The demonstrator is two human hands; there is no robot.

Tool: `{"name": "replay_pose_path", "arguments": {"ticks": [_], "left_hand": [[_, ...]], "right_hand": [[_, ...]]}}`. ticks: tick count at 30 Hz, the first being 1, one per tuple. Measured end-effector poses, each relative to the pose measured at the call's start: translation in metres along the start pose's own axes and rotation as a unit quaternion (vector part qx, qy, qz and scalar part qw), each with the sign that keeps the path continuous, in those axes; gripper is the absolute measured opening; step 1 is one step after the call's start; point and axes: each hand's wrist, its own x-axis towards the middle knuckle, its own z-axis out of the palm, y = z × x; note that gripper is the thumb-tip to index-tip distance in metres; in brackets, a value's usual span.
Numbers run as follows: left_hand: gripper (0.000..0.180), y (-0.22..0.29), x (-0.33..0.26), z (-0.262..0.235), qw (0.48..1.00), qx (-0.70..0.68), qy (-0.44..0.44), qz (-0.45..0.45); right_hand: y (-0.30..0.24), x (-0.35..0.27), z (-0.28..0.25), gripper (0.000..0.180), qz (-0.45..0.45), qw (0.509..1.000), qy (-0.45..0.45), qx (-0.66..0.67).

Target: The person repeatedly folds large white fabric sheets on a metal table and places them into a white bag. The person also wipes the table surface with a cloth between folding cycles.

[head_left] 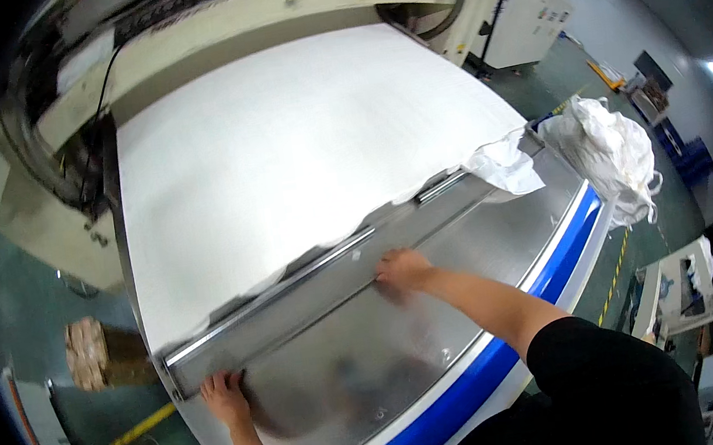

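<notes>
I see both hands down on the curved, shiny sheet-metal machine cover [435, 293], the landmark for everything below. Left hand [225, 396] lies flat at the cover's left end, fingers slightly spread, pressing the metal just under the long straight metal bar [292, 278] that runs along the cover's far edge. Right hand [402, 272] rests near the cover's middle, fingertips against the same bar; fingers curled and close together, holding nothing that I can make out. Wide white sheet of fabric or paper [295, 142] covers the bed beyond the bar, its ragged edge touching the bar. A crumpled white corner of sheet [504, 166] hangs over the cover's right far end. Blue curved trim band [511, 345] runs along the cover's near edge. White crumpled plastic bag [608, 150] sits off the cover's right end. Cream machine cabinet [527, 18] stands well beyond it.
</notes>
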Motion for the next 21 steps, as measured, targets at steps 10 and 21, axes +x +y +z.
{"name": "replay_pose_path", "arguments": {"ticks": [10,21], "left_hand": [[0.035,0.003,-0.022,0.017,0.995,0.085,-0.009,0.059],[0.031,0.119,-0.079,-0.047,0.998,-0.038,-0.033,-0.026]], "right_hand": [[-0.024,-0.033,0.032,0.036,-0.042,0.983,0.159,0.085],[0.125,-0.074,-0.001,0.018,0.263,0.926,0.244,0.117]]}}
